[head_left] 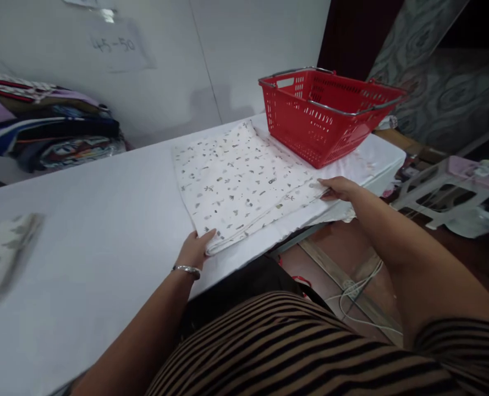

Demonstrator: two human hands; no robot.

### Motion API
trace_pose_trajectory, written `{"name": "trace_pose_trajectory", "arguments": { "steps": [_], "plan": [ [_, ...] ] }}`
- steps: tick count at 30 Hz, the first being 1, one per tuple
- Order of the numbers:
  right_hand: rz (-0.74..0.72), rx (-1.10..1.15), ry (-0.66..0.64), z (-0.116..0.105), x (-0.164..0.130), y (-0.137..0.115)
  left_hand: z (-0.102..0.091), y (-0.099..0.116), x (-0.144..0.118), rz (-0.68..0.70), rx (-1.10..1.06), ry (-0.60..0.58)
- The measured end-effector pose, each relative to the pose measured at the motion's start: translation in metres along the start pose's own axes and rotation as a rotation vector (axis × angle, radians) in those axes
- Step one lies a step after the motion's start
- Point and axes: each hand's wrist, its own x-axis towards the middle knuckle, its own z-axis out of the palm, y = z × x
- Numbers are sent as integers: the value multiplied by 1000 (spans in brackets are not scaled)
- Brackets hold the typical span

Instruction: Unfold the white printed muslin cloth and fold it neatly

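The near edge of the folded printed cloth (244, 184), laid flat on the white bench (104, 247), is gripped at its corners: left hand (195, 250) pinching one, right hand (340, 188) the other. Squaring a fold seems underway; an even lift is called for. Fingertips are hidden beneath. Beyond, the red basket's (322, 113) contents cannot be seen.

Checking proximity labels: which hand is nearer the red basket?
Right. The right hand rests on the printed cloth's near right corner, just in front of the red basket. The left hand grips the cloth's near left corner, farther away.
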Motion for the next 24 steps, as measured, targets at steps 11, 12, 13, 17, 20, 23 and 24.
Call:
{"name": "trace_pose_trajectory", "arguments": {
  "steps": [11,12,13,17,20,23,24],
  "plan": [
    [-33,-185,-69,-4,9,-12,-9,-3,9,45,235,-4],
    [-61,-275,-8,-5,10,-14,-12,-2,8,80,329,4],
    [-111,-387,68,-5,11,-16,-14,0,8,127,454,7],
    [-435,-861,285,-2,16,-26,-22,10,1,444,1046,130],
    [-412,-941,251,10,22,-32,-21,13,-2,807,1276,176],
    [-329,-1011,260,22,33,-37,-16,8,1,1003,1418,-19],
    [-322,-1029,267,26,37,-39,-15,6,4,1000,1459,-81]
  ]
}}
